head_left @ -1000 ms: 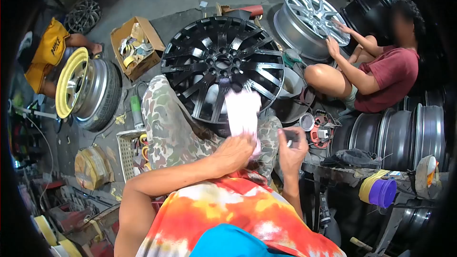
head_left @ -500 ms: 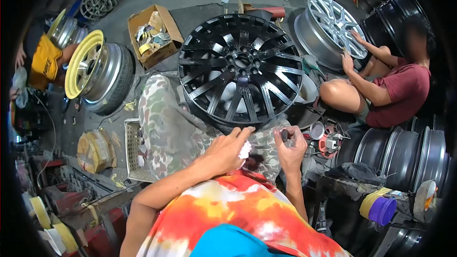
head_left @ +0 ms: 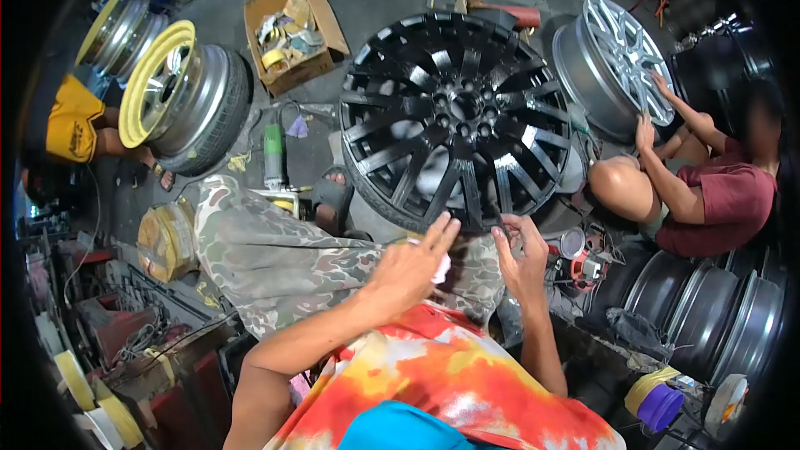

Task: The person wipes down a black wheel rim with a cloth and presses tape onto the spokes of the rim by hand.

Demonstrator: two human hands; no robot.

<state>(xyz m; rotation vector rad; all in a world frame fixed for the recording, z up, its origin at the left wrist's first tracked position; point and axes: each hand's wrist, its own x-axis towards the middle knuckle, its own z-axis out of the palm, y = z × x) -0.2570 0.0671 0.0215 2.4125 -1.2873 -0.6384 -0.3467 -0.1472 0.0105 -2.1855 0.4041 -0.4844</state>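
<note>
A large glossy black multi-spoke wheel rim [head_left: 467, 150] lies face up and slightly tilted before my knees. My left hand [head_left: 414, 271] is at its near edge, index and middle fingers extended, with a crumpled white cloth or wad of tissue [head_left: 442, 269] tucked in its curled other fingers. At the same edge, to the right, my right hand [head_left: 523, 260] pinches a small dark piece [head_left: 502, 225] between thumb and fingers; its exact kind is unclear. Whether the piece touches the rim I cannot tell.
At right, a co-worker in a maroon shirt [head_left: 717, 208] has hands on a silver wheel [head_left: 629, 58]. A cardboard box [head_left: 275, 75] of scraps, a yellow-faced wheel [head_left: 158, 87] and a green power tool [head_left: 273, 150] lie left. Dark rims [head_left: 700, 304] line the right.
The view has shifted, and my left leg has swung outward, uncovering a sandalled foot and the green tool. My right hand has brought the dark piece up to the rim's edge.
</note>
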